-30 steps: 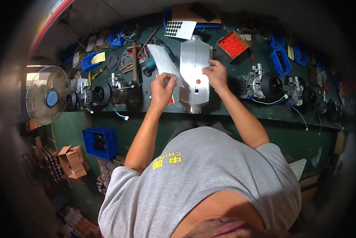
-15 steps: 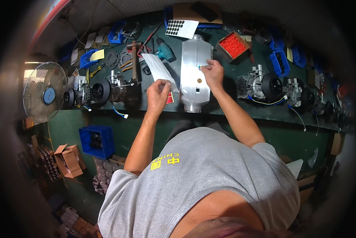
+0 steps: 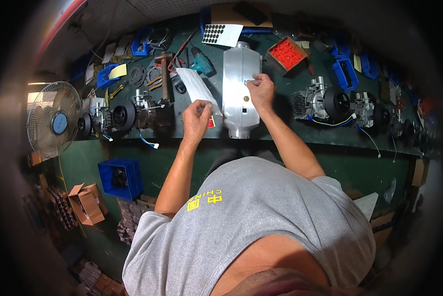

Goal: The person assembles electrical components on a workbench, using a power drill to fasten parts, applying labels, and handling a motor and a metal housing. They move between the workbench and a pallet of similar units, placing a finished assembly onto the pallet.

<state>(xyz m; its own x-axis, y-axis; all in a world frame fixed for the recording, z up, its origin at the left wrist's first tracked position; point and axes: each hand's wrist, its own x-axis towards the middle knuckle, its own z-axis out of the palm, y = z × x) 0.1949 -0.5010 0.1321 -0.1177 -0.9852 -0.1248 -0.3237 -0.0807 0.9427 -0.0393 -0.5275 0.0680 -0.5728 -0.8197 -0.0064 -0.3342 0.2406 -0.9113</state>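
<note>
While the silver metal housing [image 3: 240,89] lies on the green tabletop [image 3: 280,143] with its long axis running straight away from the person, the right hand [image 3: 261,91] rests on its upper right side, fingers curled and pressing there; whether they pinch something small, I cannot tell. The left hand [image 3: 198,118] sits just left of the housing, fingers closed on the near corner of a white sheet [image 3: 197,89] that slants up and away. The right hand is the nearer to the housing. Its far end almost meets a dotted sheet [image 3: 221,34].
</note>
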